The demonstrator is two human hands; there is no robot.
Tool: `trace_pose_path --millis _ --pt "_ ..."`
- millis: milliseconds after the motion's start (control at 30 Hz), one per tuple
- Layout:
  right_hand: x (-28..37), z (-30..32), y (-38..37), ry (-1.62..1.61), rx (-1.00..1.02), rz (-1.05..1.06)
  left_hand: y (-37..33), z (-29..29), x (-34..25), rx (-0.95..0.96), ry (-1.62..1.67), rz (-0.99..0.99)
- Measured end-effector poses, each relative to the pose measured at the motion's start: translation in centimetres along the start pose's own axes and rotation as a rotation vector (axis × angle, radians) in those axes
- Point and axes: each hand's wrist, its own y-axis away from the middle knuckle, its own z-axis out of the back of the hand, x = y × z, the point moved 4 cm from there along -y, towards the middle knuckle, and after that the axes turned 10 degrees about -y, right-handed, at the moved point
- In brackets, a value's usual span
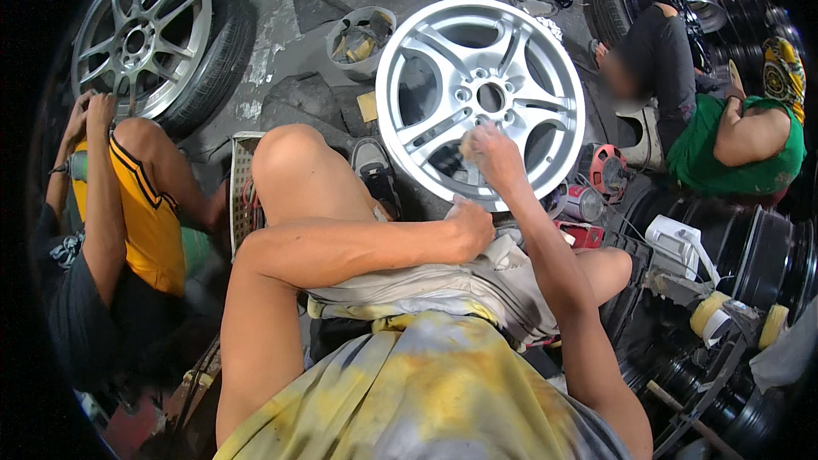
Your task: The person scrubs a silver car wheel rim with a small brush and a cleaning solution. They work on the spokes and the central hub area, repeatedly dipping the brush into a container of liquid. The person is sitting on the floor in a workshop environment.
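Observation:
A silver alloy wheel rim (547, 103) lies in front of my knees, its spoked face turned up toward me. My right hand (496, 158) is closed over the near spokes, just below the hub. A small tan piece (467, 147), perhaps folded sandpaper, shows at its fingertips; the rest of it is hidden by the fingers. At the rim's near edge my left hand (471, 229) is closed around the lip, with its fingers partly hidden.
A bucket of scraps (362, 38) stands left of the rim. A co-worker at left handles another spoked wheel (136, 43) leaning on a tire (223, 60). At right are a person in green (733, 149), a red reel-like object (607, 172), a can (584, 203) and stacked rims (750, 238).

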Motion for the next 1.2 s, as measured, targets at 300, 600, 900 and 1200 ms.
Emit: trace_pose_path --millis 300,600,900,1200 --pt "-1.6 2.7 6.9 -0.013 0.067 -0.363 0.5 1.7 -0.6 -0.078 -0.095 -0.002" --pt "6.0 -1.6 -1.0 0.026 0.207 0.275 0.2 0.9 -3.2 0.041 -0.021 -0.189" --pt "1.0 3.3 8.2 -0.284 0.21 -0.143 3.1 0.9 -2.7 -0.063 0.005 -0.226" --pt "7.5 0.4 5.4 -0.528 0.269 -0.121 4.0 1.4 -3.9 -0.129 0.179 -0.377"
